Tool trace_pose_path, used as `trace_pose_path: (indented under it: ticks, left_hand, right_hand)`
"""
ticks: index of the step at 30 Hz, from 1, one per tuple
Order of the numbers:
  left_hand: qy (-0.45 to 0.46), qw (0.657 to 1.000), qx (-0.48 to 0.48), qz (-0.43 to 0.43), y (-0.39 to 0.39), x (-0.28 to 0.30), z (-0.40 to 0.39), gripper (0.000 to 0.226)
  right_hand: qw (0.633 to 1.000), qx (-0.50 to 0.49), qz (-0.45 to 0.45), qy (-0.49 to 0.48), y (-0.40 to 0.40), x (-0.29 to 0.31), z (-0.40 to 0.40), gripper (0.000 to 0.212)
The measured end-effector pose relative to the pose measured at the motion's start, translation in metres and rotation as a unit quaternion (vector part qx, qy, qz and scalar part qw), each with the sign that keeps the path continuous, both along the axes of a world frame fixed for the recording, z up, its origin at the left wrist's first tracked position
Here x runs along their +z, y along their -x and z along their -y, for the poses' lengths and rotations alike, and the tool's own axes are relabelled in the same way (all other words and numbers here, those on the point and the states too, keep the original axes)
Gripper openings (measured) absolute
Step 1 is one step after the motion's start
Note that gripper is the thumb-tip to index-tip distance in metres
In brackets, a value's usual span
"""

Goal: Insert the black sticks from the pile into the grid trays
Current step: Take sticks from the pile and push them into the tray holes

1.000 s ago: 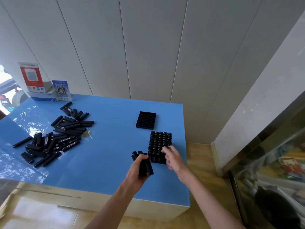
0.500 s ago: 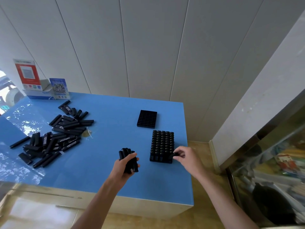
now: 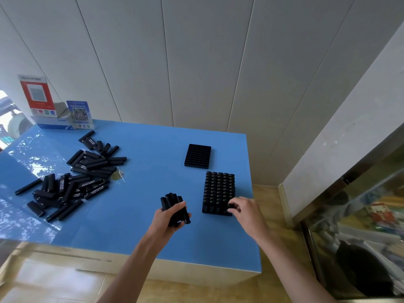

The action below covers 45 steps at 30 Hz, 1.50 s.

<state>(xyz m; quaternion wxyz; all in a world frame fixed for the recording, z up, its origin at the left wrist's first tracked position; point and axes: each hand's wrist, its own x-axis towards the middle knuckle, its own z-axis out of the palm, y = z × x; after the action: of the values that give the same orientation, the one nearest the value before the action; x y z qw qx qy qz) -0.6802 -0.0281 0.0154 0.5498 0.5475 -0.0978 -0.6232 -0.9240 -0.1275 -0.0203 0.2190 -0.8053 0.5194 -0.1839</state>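
The pile of black sticks [image 3: 72, 176] lies loose on the left part of the blue table [image 3: 140, 189], the sticks crossing one another at many angles, with one stray stick [image 3: 28, 186] just to its left. A bundle of sticks [image 3: 175, 207] is gripped upright in the left hand [image 3: 169, 217], fingers curled round it, above the table near the front edge. Just to the right stands the filled grid tray [image 3: 218, 192], packed with upright sticks in rows. The right hand [image 3: 246, 209] is at the tray's near right corner, its fingers pinching a single stick [image 3: 230, 207] at that corner; whether this stick is fully seated cannot be told. Behind the filled tray, apart from it, lies the empty grid tray [image 3: 198, 155], its cells open.

At the table's far left corner, against the white panelled wall [image 3: 196, 62], stand a red sign [image 3: 37, 95], a blue QR-code sign [image 3: 79, 114] and a white box [image 3: 54, 123].
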Motion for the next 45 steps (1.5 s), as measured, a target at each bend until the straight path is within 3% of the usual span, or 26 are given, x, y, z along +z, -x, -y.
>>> trace_pose_path:
  ticks: [4,12,17,21,25,29,36,45]
  left_hand:
    - [0.003,1.000,-0.006,-0.001,-0.002,0.001,0.001,0.039]
    - [0.012,1.000,-0.020,-0.001,0.001,0.004,0.007,0.039]
    - [0.015,0.999,-0.038,0.010,0.009,0.006,0.010,0.038]
    - [0.022,0.997,-0.070,0.040,0.018,0.009,0.012,0.039]
    - [0.026,0.995,-0.086,0.042,0.031,0.010,0.014,0.036]
    - [0.025,0.996,-0.085,0.022,0.042,0.010,0.019,0.036]
    - [-0.007,0.999,-0.032,-0.005,0.052,0.005,0.027,0.030]
    - [-0.050,0.995,0.014,-0.080,0.061,0.002,0.028,0.032]
  right_hand:
    - [1.000,0.018,-0.020,0.013,-0.004,0.002,0.000,0.024]
    - [0.998,0.033,-0.026,0.046,-0.007,0.002,0.003,0.003]
    - [0.998,0.035,-0.019,0.043,-0.008,0.007,0.001,0.005]
    - [0.999,-0.009,0.050,0.017,-0.010,0.019,-0.001,0.010]
    - [0.974,-0.021,0.181,-0.135,-0.020,0.044,-0.006,0.008]
    - [0.953,0.015,0.218,-0.210,-0.025,0.055,-0.015,0.014]
    - [0.949,0.057,0.223,-0.217,-0.023,0.054,-0.021,0.032]
    - [0.952,0.064,0.242,-0.174,-0.022,0.057,-0.023,0.030]
